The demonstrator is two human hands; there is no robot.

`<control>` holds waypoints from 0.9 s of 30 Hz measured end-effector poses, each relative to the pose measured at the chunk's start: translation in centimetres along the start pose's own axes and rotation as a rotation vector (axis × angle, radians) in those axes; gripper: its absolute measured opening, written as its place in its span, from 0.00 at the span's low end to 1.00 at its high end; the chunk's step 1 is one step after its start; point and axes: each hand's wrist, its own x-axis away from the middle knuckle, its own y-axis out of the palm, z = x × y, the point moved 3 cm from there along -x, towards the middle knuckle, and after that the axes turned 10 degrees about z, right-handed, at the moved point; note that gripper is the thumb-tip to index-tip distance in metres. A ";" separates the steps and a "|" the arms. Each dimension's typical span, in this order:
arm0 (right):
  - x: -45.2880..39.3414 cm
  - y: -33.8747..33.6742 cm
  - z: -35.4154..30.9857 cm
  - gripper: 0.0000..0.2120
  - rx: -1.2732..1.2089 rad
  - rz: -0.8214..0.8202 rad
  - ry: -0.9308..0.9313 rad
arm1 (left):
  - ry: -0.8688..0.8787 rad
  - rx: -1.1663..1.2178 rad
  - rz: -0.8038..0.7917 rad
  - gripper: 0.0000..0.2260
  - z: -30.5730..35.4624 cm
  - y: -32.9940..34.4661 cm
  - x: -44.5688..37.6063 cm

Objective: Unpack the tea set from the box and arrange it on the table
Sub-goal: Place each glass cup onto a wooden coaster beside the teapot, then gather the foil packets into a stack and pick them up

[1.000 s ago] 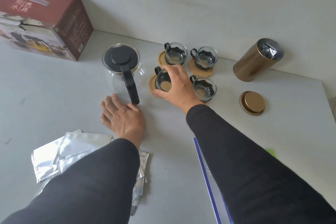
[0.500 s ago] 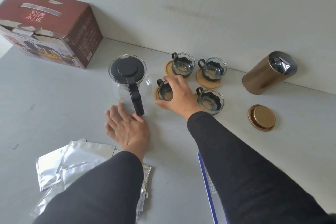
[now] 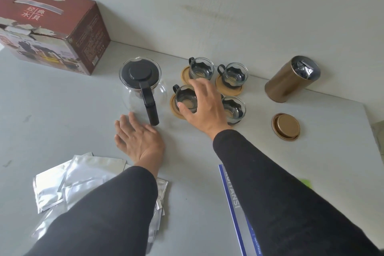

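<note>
A glass teapot [image 3: 143, 87] with a black lid and handle stands on the grey table [image 3: 62, 110]. To its right, several glass cups with black holders sit on round wooden coasters; the near-left cup [image 3: 185, 97] is under my right hand [image 3: 205, 108], whose fingers are spread above it and off the glass. My left hand [image 3: 138, 139] lies flat and open on the table just below the teapot's handle. The dark red tea-set box [image 3: 52, 33] sits at the back left against the wall.
A gold tin [image 3: 291, 81] stands open at the right with a foil bag inside, its lid [image 3: 286, 127] lying in front. Silver foil pouches [image 3: 68, 181] lie near my left forearm. A blue-and-white box [image 3: 232, 201] sits under my right arm. The table's right edge is close.
My right hand has let go of the near-left cup and lifted off it with fingers spread. The left hand has stayed flat. The camera has tilted slightly.
</note>
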 end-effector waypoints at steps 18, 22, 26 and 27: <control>16.1 -5.8 -10.6 0.27 0.081 -0.042 0.563 | 0.185 0.024 -0.527 0.25 -9.6 -12.1 -6.9; 18.3 -4.6 -13.0 0.30 0.088 -0.164 0.750 | 0.048 -0.110 -0.528 0.29 -14.9 -15.1 -8.1; 19.8 -3.1 -14.7 0.36 0.061 -0.297 0.867 | -0.005 -0.168 -0.586 0.37 -18.4 -16.1 -6.3; 20.2 -2.6 -15.1 0.38 0.018 -0.328 0.907 | 0.017 -0.206 -0.576 0.39 -18.9 -16.2 -5.6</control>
